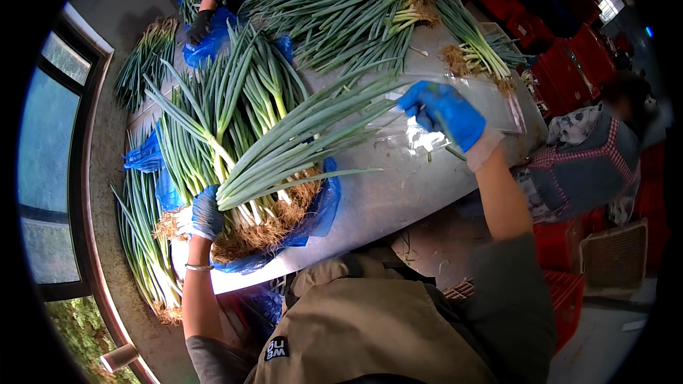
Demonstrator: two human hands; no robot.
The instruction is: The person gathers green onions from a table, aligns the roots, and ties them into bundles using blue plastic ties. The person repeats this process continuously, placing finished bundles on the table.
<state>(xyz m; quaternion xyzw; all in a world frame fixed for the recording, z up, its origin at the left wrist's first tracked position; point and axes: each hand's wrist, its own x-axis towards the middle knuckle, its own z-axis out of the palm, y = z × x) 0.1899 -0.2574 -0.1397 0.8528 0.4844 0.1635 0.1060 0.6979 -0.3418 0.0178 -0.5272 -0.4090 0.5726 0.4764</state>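
My left hand (206,213), in a blue glove, is closed round the lower stems of a bunch of green onions (299,139). The leaves fan out to the right above the table. At their tips is my blue-gloved right hand (447,114), its fingers curled in a pinch. A green leaf piece (455,152) sticks out under that hand. Beneath the held bunch lies a big heap of green onions (274,96), its brown roots (256,238) toward me. The heap rests on blue plastic film (324,206).
The metal table (370,220) carries more green onions (334,11) at the back and left. A dark-gloved hand (200,27) of another person is at the far left. Clear plastic (427,135) lies by my right hand. At right are a person in an apron (583,153) and red crates (562,71).
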